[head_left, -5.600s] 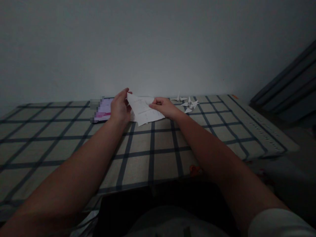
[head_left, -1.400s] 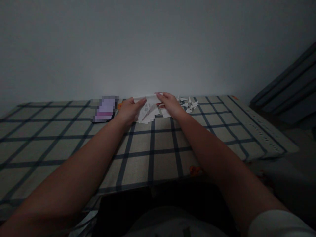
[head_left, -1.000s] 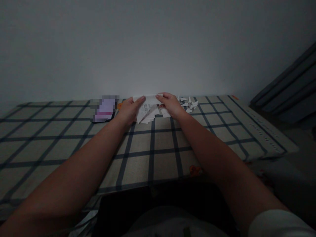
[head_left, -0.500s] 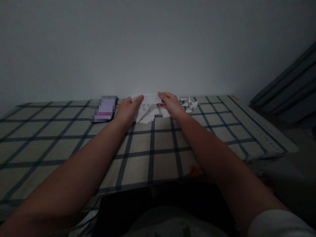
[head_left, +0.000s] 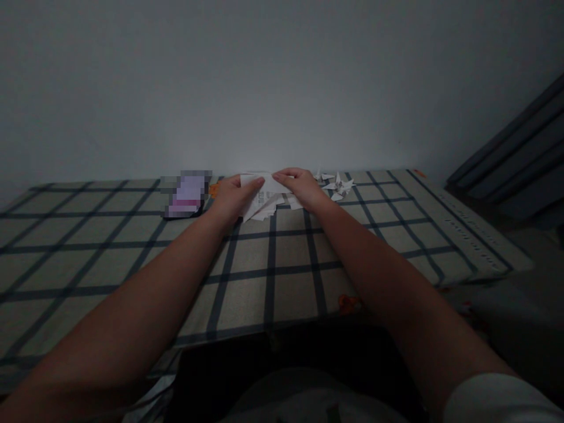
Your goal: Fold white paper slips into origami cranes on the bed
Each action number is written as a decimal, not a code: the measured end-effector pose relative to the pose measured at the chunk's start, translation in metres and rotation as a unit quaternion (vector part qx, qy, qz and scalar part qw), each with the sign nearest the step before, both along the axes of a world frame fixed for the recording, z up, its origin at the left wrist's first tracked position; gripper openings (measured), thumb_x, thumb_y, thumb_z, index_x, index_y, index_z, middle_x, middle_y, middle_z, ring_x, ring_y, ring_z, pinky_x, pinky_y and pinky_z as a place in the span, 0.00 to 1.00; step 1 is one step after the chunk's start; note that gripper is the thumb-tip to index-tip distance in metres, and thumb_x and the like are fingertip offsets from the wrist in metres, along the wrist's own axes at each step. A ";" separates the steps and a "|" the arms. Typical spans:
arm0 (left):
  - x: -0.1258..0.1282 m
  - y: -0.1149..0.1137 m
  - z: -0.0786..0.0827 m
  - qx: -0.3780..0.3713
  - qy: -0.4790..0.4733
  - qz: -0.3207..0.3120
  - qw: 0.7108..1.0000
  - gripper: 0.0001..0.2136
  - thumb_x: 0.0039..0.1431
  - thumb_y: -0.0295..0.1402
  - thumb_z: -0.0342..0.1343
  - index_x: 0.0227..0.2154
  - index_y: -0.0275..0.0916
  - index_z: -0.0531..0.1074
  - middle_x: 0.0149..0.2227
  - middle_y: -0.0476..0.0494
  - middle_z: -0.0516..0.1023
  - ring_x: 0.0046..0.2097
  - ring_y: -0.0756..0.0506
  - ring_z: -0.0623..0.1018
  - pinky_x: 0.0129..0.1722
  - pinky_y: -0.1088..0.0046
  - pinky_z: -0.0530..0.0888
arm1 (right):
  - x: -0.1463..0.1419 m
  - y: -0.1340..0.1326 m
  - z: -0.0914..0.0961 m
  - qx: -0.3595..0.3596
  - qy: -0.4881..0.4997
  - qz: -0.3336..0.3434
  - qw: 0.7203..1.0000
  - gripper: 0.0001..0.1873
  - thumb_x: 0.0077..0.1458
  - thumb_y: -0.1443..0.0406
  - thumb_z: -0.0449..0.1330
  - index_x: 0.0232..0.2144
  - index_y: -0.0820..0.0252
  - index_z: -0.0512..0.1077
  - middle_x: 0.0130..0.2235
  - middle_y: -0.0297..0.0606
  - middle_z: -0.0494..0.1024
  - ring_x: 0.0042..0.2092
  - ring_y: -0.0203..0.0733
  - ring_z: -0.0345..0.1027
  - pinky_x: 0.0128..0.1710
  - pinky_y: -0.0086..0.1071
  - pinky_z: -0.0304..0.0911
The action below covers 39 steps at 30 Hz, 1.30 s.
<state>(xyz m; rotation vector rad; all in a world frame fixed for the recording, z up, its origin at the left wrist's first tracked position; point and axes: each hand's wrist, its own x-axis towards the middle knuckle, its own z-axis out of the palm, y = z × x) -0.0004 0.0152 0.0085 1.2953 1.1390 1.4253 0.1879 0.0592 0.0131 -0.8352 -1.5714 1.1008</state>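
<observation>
Between my two hands a small piece of white paper (head_left: 269,183) is held up near the wall side of the table. My left hand (head_left: 232,197) pinches its left side, thumb on top. The thumb and fingers of my right hand (head_left: 303,185) close on its right side. Just below lie loose printed paper sheets (head_left: 264,210), partly hidden by the held piece and my hands. To the right of my right hand are folded paper shapes with pointed tips, like origami cranes (head_left: 341,185).
A phone (head_left: 187,197) with a lit, blurred screen lies left of my hands. A checked cloth (head_left: 247,282) covers the table, which meets a plain wall (head_left: 282,88). Dark curtain folds (head_left: 520,153) hang at the right.
My hands have come closer together on the paper, and its visible span between them is shorter. The phone and the folded shapes have stayed where they were.
</observation>
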 end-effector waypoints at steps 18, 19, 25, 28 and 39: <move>0.001 0.003 0.001 0.004 -0.041 -0.020 0.999 0.16 0.44 0.40 0.74 0.34 0.37 0.81 0.34 0.43 0.85 0.32 0.46 0.82 0.35 0.72 0.79 | -0.001 -0.001 -0.001 -0.042 0.024 0.033 0.998 0.13 0.50 0.56 0.71 0.34 0.58 0.78 0.36 0.36 0.80 0.36 0.37 0.72 0.37 0.30 0.71; 0.002 0.002 0.002 0.005 -0.041 -0.017 0.999 0.17 0.44 0.40 0.74 0.34 0.36 0.81 0.34 0.43 0.85 0.32 0.46 0.81 0.35 0.71 0.79 | -0.001 -0.002 0.000 -0.037 0.025 0.035 0.998 0.13 0.50 0.57 0.71 0.33 0.58 0.78 0.36 0.35 0.80 0.36 0.36 0.71 0.37 0.30 0.71; 0.001 0.002 0.000 0.019 -0.015 0.010 1.000 0.18 0.46 0.42 0.72 0.36 0.35 0.80 0.36 0.41 0.84 0.34 0.44 0.81 0.37 0.69 0.78 | -0.002 -0.006 0.003 -0.054 0.023 0.017 0.998 0.12 0.50 0.58 0.70 0.34 0.58 0.78 0.36 0.35 0.80 0.37 0.36 0.72 0.36 0.29 0.70; -0.002 0.005 -0.003 0.033 -0.011 0.018 0.999 0.19 0.46 0.43 0.72 0.37 0.35 0.80 0.36 0.40 0.84 0.34 0.44 0.81 0.37 0.69 0.78 | -0.002 -0.004 0.001 -0.072 0.040 0.028 0.996 0.11 0.52 0.58 0.70 0.36 0.58 0.79 0.40 0.36 0.81 0.39 0.37 0.73 0.37 0.29 0.71; -0.001 0.006 -0.001 0.046 -0.029 0.038 0.998 0.19 0.47 0.43 0.71 0.38 0.37 0.79 0.38 0.40 0.84 0.36 0.44 0.82 0.40 0.67 0.78 | 0.001 0.001 -0.002 -0.101 0.082 0.070 0.989 0.16 0.55 0.58 0.68 0.46 0.55 0.79 0.42 0.37 0.82 0.41 0.37 0.75 0.41 0.31 0.74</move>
